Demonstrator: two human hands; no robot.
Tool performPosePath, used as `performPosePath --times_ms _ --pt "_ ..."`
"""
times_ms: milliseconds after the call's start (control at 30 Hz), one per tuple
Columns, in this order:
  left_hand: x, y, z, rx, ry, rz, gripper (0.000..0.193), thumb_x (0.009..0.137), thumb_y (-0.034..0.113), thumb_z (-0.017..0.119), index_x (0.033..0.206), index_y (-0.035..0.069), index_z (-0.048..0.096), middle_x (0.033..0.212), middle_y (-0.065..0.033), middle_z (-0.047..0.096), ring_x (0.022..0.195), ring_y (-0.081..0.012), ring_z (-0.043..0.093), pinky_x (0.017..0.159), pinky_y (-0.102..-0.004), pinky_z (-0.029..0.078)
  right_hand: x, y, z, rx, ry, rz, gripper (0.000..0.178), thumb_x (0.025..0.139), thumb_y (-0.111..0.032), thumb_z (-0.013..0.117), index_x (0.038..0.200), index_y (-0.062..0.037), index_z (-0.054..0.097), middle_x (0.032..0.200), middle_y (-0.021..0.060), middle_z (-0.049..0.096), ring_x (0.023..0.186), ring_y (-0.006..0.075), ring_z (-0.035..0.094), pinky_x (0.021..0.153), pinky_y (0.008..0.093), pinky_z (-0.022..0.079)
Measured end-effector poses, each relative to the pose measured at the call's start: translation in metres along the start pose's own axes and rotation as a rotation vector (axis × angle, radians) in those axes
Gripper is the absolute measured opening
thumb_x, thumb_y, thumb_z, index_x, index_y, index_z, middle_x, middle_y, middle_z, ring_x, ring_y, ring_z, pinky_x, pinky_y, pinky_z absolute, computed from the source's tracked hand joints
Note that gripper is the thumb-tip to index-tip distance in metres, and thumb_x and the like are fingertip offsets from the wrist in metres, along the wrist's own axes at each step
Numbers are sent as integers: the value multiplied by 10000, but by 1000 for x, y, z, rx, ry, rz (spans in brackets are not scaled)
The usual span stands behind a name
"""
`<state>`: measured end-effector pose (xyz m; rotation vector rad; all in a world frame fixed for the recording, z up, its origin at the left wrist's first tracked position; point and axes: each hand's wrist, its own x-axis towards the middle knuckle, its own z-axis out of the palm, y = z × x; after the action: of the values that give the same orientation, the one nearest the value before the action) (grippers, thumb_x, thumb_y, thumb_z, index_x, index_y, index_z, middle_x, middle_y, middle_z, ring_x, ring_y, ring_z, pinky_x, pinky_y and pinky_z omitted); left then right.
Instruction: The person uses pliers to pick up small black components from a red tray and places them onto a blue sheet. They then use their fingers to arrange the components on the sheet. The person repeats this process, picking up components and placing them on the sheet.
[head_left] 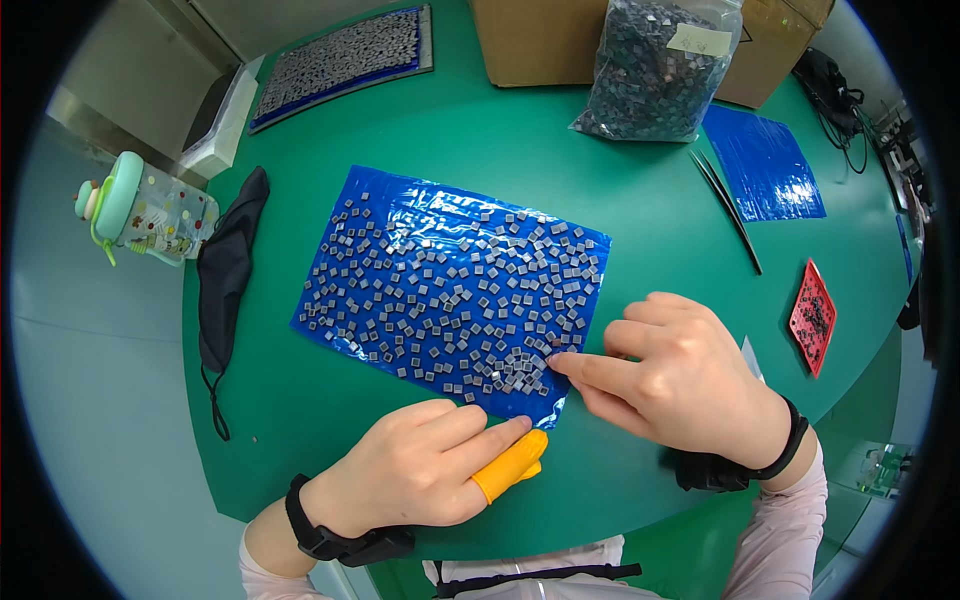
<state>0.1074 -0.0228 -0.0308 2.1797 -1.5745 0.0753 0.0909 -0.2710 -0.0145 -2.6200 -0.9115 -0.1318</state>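
Observation:
A blue film sheet (352,200) lies on the green table, with many small grey square chips (430,322) spread over it, crowded together near its lower right. At the sheet's near edge, my left hand (415,465) is closed, its index fingertip on the film. A yellow finger cot (512,468) covers one digit beside that fingertip. My right hand (685,375) reaches in from the right with curled fingers. Its index fingertip touches the crowded chips by the right edge; whatever sits under that tip is too small to make out.
Tweezers (728,212) and a red tray (813,318) of dark pieces lie at right, near another blue sheet (765,165). At the back are a bag of chips (655,75), cardboard boxes (530,45) and a chip-covered plate (340,62). Left: a black mask (225,270), a bottle (160,210).

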Motion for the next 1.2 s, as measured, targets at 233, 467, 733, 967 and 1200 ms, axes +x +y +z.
performPosePath --times_ms 233,467,733,967,1200 --pt "0 0 0 7 -6 1 462 644 206 797 1074 46 739 772 52 605 583 -98 456 479 -244 378 0 0 -1 5 -16 -10 186 765 -166 729 927 -79 761 625 14 553 635 182 585 600 319 470" --pt "-1 0 0 3 3 10 465 644 202 801 1081 52 740 734 48 566 567 -101 449 475 -251 373 0 0 3 -26 62 32 182 764 -152 739 924 -67 755 631 14 559 630 185 584 602 323 475" --pt "1 0 -5 -1 1 18 462 648 222 806 1077 64 749 630 49 397 515 -99 407 454 -247 335 0 1 6 -15 43 43 187 769 -149 743 935 -63 753 638 13 567 628 183 587 606 317 480" --pt "0 -1 -3 2 12 38 449 652 230 806 1064 61 752 640 52 427 520 -93 410 452 -242 330 0 0 7 6 28 44 184 782 -150 737 943 -62 752 631 15 562 627 181 589 608 316 479" --pt "0 0 -1 -5 26 36 438 650 214 806 1051 47 750 705 56 543 546 -91 432 456 -243 343 1 -1 3 -24 46 68 184 776 -156 740 932 -59 749 639 22 568 632 186 592 628 321 490"
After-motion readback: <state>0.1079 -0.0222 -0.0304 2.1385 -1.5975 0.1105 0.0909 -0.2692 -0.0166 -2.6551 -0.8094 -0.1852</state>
